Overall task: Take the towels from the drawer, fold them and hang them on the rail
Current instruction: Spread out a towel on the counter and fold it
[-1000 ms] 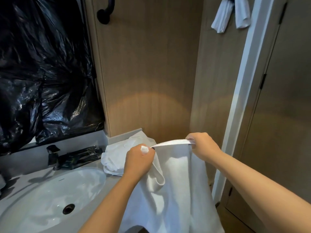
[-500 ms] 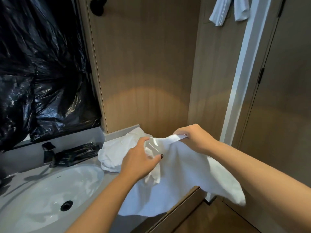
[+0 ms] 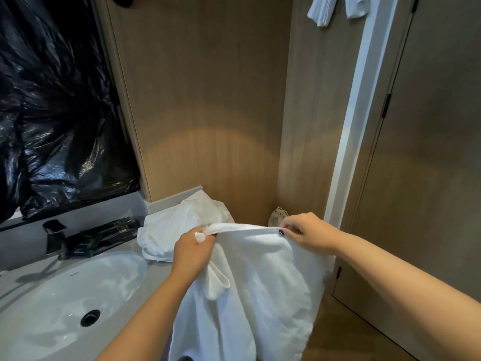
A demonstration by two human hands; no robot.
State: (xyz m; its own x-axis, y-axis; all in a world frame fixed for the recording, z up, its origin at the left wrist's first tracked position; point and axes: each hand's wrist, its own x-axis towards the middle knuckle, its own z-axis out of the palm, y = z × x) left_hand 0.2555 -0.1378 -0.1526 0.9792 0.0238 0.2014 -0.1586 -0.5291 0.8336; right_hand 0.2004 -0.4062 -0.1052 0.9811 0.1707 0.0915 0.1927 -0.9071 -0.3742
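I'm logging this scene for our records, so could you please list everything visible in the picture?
Held towel: one, white, stretched between both hands, hanging down.
Crumpled towel: white, on the counter corner; count unclear.
Hanging towels: white, top right, cut off by the frame.
Sink: one, white, lower left.
Drain: one, black, in the sink.
Tap: one, black, behind the sink.
Plastic sheet: black, over the wall at left.
Counter: grey.
Wall panels: wood.
Door: one, brown, right.
Left hand: grips one towel corner.
Right hand: pinches the other.
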